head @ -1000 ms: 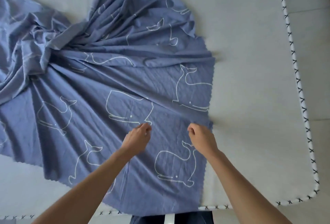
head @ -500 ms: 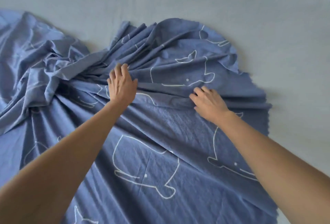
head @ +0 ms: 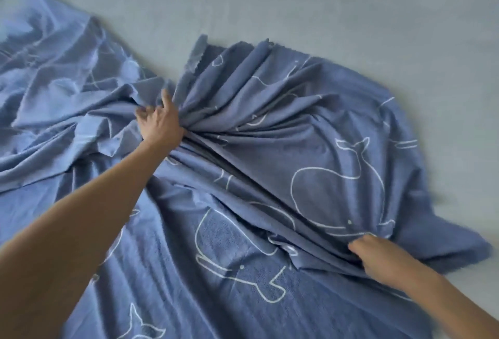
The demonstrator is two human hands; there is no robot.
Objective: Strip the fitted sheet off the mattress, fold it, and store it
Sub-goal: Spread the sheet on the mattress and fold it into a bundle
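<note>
Blue sheet (head: 310, 155) now bunched on the mattress (head: 324, 9); left hand (head: 162, 125) has shifted left, gripping gathered folds, right hand (head: 378, 257) drawn nearer, pinching an edge.

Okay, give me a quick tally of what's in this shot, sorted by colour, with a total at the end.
Blue: 1, the whale-print fitted sheet, bunched in folds.
Pale grey: 1, the bare mattress under it.
Bare hands: 2, the left hand and the right hand, each gripping a fold of the sheet.
Total: 4
</note>
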